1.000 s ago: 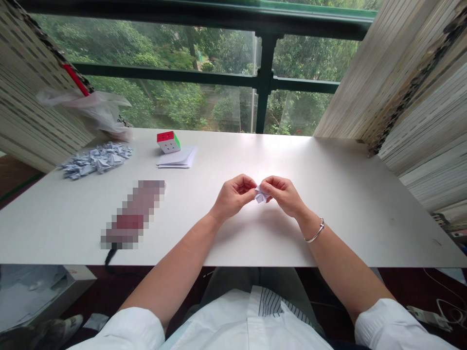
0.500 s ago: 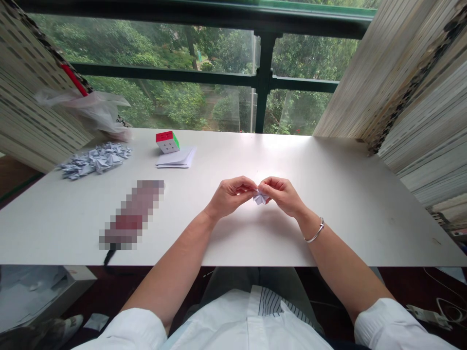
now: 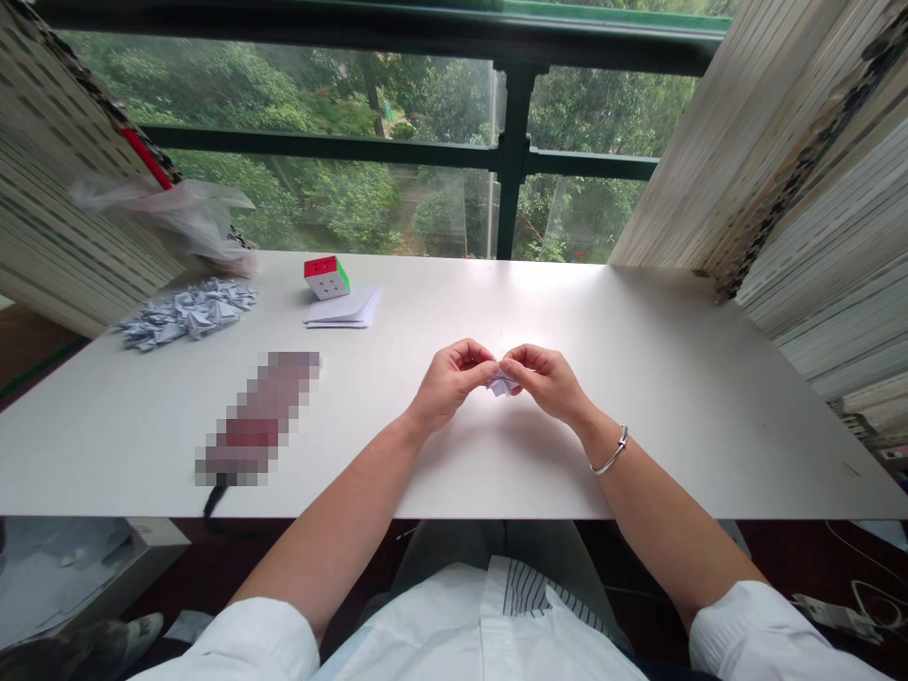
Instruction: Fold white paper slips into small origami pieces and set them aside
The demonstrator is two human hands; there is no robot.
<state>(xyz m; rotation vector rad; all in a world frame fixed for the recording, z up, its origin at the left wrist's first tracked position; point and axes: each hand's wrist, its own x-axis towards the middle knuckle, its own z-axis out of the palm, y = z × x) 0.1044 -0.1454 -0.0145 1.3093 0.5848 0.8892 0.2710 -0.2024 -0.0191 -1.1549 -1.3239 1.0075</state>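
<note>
Between my two hands, a little above the white table (image 3: pixel 681 378), is a small piece of folded white paper (image 3: pixel 502 384). My left hand (image 3: pixel 454 380) pinches it from the left with thumb and fingers. From the other side my right hand (image 3: pixel 546 380), with a silver bracelet on its wrist, grips it too. The thumbs nearly meet over the paper, and the fingers hide much of it, so its full shape does not show. Its visible lower part has several pointed folds.
A heap of folded white paper pieces (image 3: pixel 185 314) lies at the left. A puzzle cube (image 3: pixel 327 278) rests at the back edge of some folded sheets (image 3: pixel 346 309). A blurred-out object (image 3: pixel 259 416) with a black strap lies nearer. Below the table's left side stands a box (image 3: pixel 146 553) of papers.
Both hands and the folded paper have shifted slightly to the left. The left thumb has moved a little on the paper; the grip stays on both sides.
</note>
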